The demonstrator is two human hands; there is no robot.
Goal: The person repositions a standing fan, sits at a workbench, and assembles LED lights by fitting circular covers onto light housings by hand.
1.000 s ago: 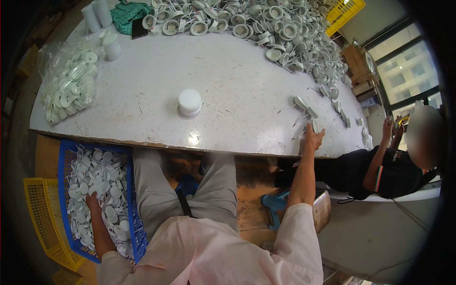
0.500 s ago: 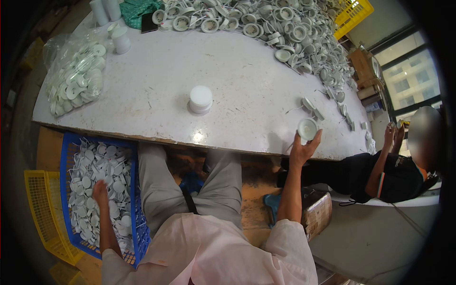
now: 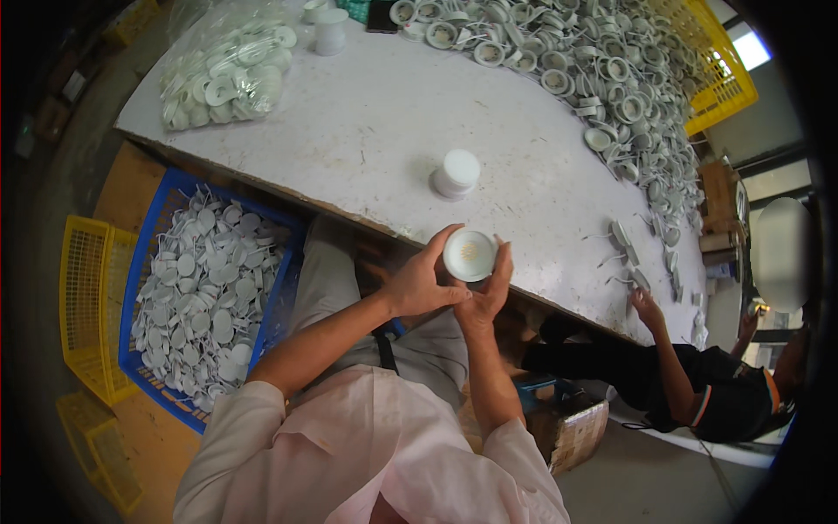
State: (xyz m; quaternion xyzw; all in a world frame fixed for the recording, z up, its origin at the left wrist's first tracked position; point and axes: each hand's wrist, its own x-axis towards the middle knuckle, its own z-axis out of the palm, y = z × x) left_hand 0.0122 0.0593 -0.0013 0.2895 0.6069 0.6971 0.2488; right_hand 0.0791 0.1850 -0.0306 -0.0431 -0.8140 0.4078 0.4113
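At the table's front edge, a round white LED light [image 3: 470, 255] faces up, its recessed inside dotted with small yellowish spots. My left hand [image 3: 426, 281] closes on its left rim. From the right and below, my right hand [image 3: 491, 293] grips the same light. Just beyond it, a short stack of white discs [image 3: 457, 172] stands on the white table [image 3: 367, 148]. To the right, a few similar lights with wires [image 3: 625, 244] lie near the table edge.
A large heap of white lights [image 3: 602, 79] covers the far right, beside a yellow crate [image 3: 720, 74]. A clear bag of white discs [image 3: 229, 83] lies far left. A blue basket [image 3: 140, 288] of wired lights stands at my left. A co-worker's hand [image 3: 646, 310] reaches to the table at right.
My left hand has come up from over the blue basket to the light. My right hand has brought the light leftward in front of me. The co-worker's hand now reaches toward the loose lights.
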